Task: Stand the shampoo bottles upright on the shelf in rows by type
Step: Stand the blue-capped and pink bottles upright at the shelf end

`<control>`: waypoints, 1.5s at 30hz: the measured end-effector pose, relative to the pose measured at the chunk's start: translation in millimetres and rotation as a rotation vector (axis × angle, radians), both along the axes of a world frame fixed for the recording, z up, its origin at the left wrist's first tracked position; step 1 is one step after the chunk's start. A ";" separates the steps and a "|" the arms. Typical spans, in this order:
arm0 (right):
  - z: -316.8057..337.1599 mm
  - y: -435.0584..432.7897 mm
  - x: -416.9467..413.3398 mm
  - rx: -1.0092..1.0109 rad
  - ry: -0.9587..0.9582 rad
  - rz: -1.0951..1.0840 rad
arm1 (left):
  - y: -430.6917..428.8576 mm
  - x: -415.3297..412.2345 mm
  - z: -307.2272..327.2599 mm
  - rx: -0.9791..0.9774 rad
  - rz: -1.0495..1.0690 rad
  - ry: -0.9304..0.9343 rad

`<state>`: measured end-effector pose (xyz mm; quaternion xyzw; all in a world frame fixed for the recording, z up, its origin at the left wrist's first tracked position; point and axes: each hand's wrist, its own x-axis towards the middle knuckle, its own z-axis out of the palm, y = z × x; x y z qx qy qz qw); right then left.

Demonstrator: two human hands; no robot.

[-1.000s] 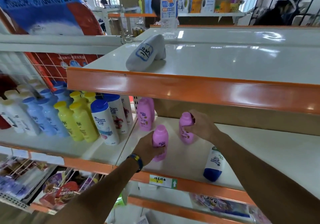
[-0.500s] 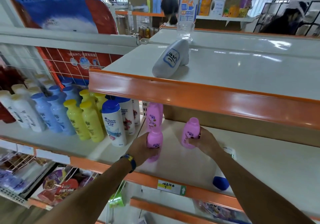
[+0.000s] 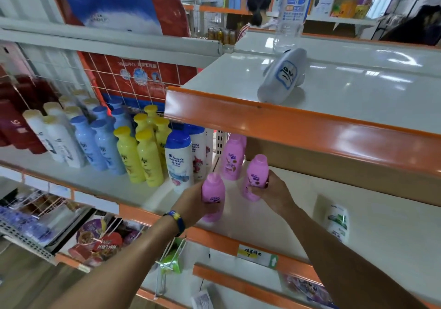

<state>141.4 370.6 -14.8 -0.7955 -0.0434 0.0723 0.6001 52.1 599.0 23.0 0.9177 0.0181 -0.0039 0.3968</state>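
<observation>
My left hand [image 3: 191, 205] grips a pink shampoo bottle [image 3: 213, 193] upright near the front of the middle shelf [image 3: 274, 215]. My right hand [image 3: 274, 193] grips a second pink bottle [image 3: 256, 177] upright just to its right. A third pink bottle [image 3: 233, 157] stands behind them at the shelf's left end. A white bottle with a green label [image 3: 337, 222] lies on its side to the right, partly behind my right forearm. On the top shelf a white bottle with a blue label [image 3: 282, 76] lies on its side.
The left shelf bay [image 3: 71, 177] holds upright rows: white, light blue, yellow bottles [image 3: 143, 156] and white Head & Shoulders bottles [image 3: 180, 160]. An orange shelf edge [image 3: 286, 122] overhangs the middle shelf. A clear water bottle [image 3: 290, 10] stands on top. A person stands behind the shelving.
Both hands have brought their pink bottles further back and left, closer to the standing pink bottle. My view has shifted so the shelves sit more to the right.
</observation>
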 end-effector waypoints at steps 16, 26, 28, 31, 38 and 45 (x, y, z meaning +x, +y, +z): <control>1.7 67.6 7.6 -0.107 -0.114 -0.057 | 19.1 -11.8 -4.8 -0.061 -0.003 -0.049; 9.1 73.2 5.6 -0.016 -0.103 -0.031 | 17.0 -15.3 -1.7 -0.085 -0.004 -0.043; 9.3 73.2 6.6 -0.035 -0.100 -0.040 | 16.9 -16.3 -1.1 -0.093 -0.002 -0.038; 6.6 72.2 6.7 -0.063 -0.101 -0.071 | 18.8 -17.2 1.1 -0.120 0.011 -0.061; 0.4 54.8 -5.1 -0.221 -0.161 -0.126 | 20.8 -10.3 6.9 -0.114 0.000 -0.115; -9.5 35.1 -25.1 -0.292 -0.146 0.012 | 3.1 11.7 8.6 -0.152 -0.019 -0.121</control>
